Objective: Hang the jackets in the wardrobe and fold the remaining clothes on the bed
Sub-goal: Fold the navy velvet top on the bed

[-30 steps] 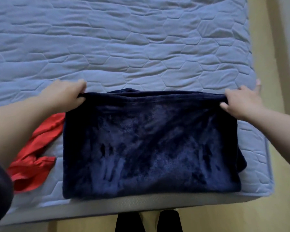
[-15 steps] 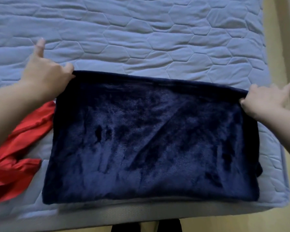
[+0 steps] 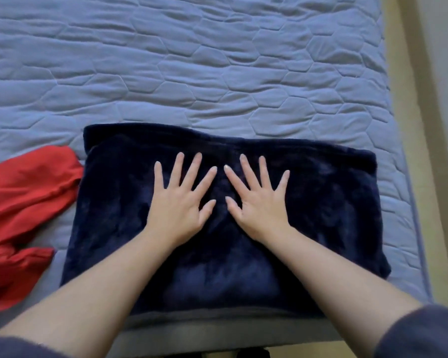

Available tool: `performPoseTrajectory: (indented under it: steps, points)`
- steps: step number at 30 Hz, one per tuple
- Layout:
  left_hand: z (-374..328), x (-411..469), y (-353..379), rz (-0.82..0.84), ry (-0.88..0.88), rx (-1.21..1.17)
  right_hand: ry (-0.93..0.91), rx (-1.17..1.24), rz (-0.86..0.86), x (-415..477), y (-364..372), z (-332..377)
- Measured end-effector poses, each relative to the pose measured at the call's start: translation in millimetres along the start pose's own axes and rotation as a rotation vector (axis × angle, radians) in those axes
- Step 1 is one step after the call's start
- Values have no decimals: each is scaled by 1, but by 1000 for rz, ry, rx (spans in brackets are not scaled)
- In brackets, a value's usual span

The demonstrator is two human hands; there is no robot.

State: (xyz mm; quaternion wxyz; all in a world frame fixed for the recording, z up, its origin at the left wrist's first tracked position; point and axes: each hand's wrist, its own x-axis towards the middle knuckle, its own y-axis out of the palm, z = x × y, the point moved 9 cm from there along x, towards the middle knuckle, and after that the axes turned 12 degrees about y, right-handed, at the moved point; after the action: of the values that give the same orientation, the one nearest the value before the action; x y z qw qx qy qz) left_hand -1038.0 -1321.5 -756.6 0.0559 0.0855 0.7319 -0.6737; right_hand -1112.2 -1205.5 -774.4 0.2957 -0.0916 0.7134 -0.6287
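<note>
A dark navy fleece garment (image 3: 321, 202) lies folded into a wide rectangle at the near edge of the bed (image 3: 217, 73). My left hand (image 3: 179, 202) rests flat on its middle with fingers spread. My right hand (image 3: 256, 202) lies flat beside it, also with fingers spread, the two hands almost touching. Neither hand holds anything. A crumpled red garment (image 3: 23, 202) lies on the mattress just left of the navy one, touching its left edge.
The blue quilted mattress stretches away behind the navy garment. Its right edge (image 3: 404, 202) borders a strip of yellowish floor (image 3: 424, 151). The grey front side of the mattress (image 3: 217, 334) runs along the bottom.
Both hands let go of the navy garment's far corners and came to its middle, now pressing flat with fingers spread. The folded top edge now lies down on the bed.
</note>
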Motion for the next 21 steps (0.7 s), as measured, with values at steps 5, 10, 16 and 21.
performPoseTrajectory:
  steps: [5, 10, 16, 21]
  points:
    - [52, -18, 41, 7, 91, 150, 131, -79, -12, 30, 34, -68]
    - [88, -77, 18, -56, -274, 3, 249, -125, 131, 19, 28, -101]
    - [47, -174, 1, -168, -641, -339, 213, -74, 192, 48, -32, -70]
    - [-17, -224, 15, -381, -893, -546, -25, 7, 314, 84, -45, -11]
